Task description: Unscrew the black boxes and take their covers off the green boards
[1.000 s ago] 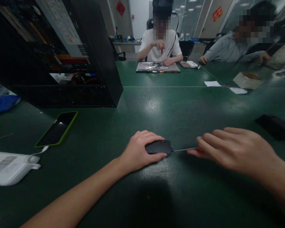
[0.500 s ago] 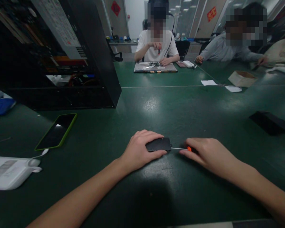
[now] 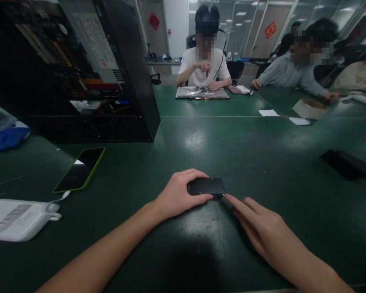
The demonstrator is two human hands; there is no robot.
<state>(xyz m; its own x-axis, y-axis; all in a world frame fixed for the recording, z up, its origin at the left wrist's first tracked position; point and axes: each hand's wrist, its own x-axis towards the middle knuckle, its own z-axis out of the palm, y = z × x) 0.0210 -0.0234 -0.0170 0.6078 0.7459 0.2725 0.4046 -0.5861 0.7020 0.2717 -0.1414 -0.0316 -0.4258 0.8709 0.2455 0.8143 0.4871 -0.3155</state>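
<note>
1. Head view, the work in hand: a black block [image 3: 207, 186] lies, apparently resting, on the green tabletop [image 3: 232, 146], nearer the near edge than the far edge. The step appears to be fine work at the block's right end, with one hand steadying and the other acting.

2. Head view, left hand [image 3: 177, 194]: wrapped about the block's left part, thumb along the near side, fingers over the far side, so that the block is pinched between them. The forearm slants in from the near edge, at left.

3. Head view, right hand [image 3: 262, 221]: back turned upward, fingers extended and lying close together, the leading fingertip at the block's near right corner. A bright sliver [image 3: 223, 195] shows there; whether it is a tool, and whether the hand grips anything beneath, cannot be told. The forearm enters from the near edge, at right.

4. Head view, demand of the next move (a judgement): any further work at this corner calls for an unyielding left grip and a small, well-aligned motion of the right fingers.

5. Head view, surroundings: a phone [image 3: 79, 170] and a white device [image 3: 9, 219] lie left of the block; at the far edge sits a co-worker [image 3: 190, 57].
</note>
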